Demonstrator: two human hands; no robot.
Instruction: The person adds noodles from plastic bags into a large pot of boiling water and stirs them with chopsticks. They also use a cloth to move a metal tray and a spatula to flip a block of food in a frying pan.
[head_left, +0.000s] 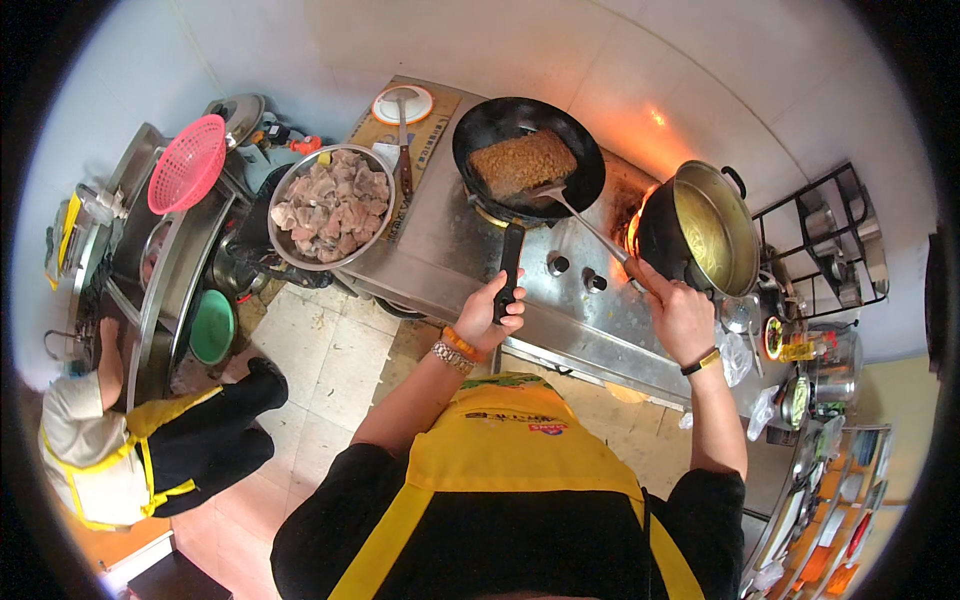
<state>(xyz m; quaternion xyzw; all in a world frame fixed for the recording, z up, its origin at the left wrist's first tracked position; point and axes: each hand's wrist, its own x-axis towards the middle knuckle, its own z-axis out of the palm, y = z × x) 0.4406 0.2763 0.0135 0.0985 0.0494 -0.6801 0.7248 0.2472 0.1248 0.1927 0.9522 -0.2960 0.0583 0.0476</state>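
Observation:
My left hand (491, 311) grips the black handle (511, 262) of a dark wok (469, 124) on the left side of the steel stove. In my right hand (681, 319) is the wooden handle of a metal wok spatula (596, 229). Its blade meets the lower right edge of a brown, crumbly block of food (525, 161) in the wok. The blade's tip is hidden there. To the right, a large dark pot (679, 187) holds yellowish liquid and pale strands that look like noodles. Orange flame (636, 225) shows at its left side.
A steel bowl of pale meat pieces (334, 206) stands left of the wok. Beyond it, a second spatula (403, 135) lies across a plate and cardboard. Two control knobs (559, 265) sit below the burners. A co-worker (112, 442) in a yellow apron is at the sink, near a pink basket (187, 165).

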